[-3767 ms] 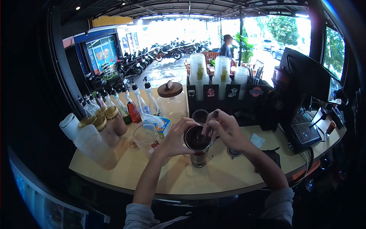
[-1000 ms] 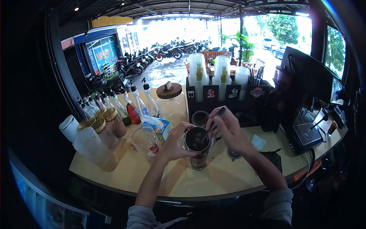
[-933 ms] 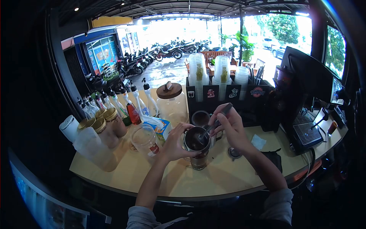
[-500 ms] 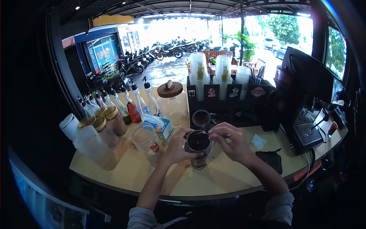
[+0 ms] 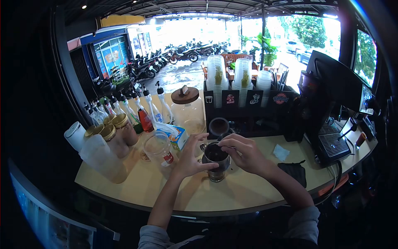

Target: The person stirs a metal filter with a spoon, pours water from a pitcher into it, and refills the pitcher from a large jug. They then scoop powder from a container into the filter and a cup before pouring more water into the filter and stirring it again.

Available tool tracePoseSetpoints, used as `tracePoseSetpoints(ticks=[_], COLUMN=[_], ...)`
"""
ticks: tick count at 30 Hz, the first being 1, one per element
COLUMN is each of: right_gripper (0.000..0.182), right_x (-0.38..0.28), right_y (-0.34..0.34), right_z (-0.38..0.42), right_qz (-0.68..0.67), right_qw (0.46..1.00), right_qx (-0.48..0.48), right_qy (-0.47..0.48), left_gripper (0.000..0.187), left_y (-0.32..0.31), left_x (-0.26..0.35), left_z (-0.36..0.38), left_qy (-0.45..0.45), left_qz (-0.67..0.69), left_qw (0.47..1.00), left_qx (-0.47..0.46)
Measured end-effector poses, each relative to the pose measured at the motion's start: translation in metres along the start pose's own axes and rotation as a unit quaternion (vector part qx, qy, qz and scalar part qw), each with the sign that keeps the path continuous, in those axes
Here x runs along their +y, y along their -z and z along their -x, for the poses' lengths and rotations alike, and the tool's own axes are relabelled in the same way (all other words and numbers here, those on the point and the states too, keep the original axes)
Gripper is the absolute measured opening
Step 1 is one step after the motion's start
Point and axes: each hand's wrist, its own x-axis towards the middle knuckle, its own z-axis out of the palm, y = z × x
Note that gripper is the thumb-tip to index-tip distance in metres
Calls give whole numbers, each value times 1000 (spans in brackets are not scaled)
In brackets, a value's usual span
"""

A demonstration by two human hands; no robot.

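A glass cup (image 5: 217,173) with a dark-filled metal-rimmed dripper (image 5: 216,152) on top stands on the wooden counter (image 5: 195,199). Beside the dripper's left side is my left hand (image 5: 191,159), its thumb and fingers spread apart around it. My right hand (image 5: 245,153) is pinched over the dripper's right rim, holding a thin metal utensil whose lower end is hard to make out. Just behind stands a round dark-looking vessel (image 5: 219,126).
Left are a clear pitcher (image 5: 158,151), a tissue box (image 5: 177,137), gold-lidded jars (image 5: 121,124) and pump bottles (image 5: 163,103). Behind stand a wood-lidded jar (image 5: 188,114) and stacked cups (image 5: 216,76). Right are a napkin (image 5: 281,152), a black pouch (image 5: 293,172) and an espresso machine (image 5: 336,139).
My left hand's fingers have opened away from the dripper and spread wider. My right hand has shifted slightly left over the dripper.
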Motion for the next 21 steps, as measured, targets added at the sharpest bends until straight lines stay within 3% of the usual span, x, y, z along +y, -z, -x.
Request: tracePoseSetpoints(ticks=[3, 5, 6, 8, 12, 14, 16, 17, 19, 21], right_gripper=[16, 18, 18, 18, 18, 19, 21, 21, 24, 24], right_x=[-2, -2, -2, -3, 2, 48, 105, 129, 166, 179], right_y=[0, -4, -5, -4, 13, 15, 5, -2, -16, -28], right_z=[-4, -8, -10, -14, -22, -4, 22, 39, 70, 82], right_qz=[-14, -5, -5, 23, -51, -149, -45, -45, 49, 15], right_qw=[999, 998, 998, 997, 997, 976, 968, 968, 934, 923], right_qx=[-31, -32, -32, -57, -48, 61, 115, 117, 53, 23], right_qy=[-10, 47, 47, 56, 23, -150, -219, -219, -349, -384], left_gripper=[65, 43, 43, 22, 14, 12, 12, 12, 10, 9], left_y=[7, 6, 4, -1, -2, -1, 2, 4, 5, 6], left_x=[14, 20, 17, 8, 17, 14, 16, 17, 19, 21], left_z=[-5, -6, -7, -10, -17, -17, -17, -16, -15, -15], left_qy=[-33, 15, 15, -105, -121, -128, -134, -137, -133, -128], left_qz=[1, -66, -66, -130, -156, -168, -170, -172, -165, -160], left_qw=[999, 997, 997, 986, 980, 976, 974, 973, 973, 974], left_qx=[33, -23, -23, 14, 34, 52, 63, 74, 87, 100])
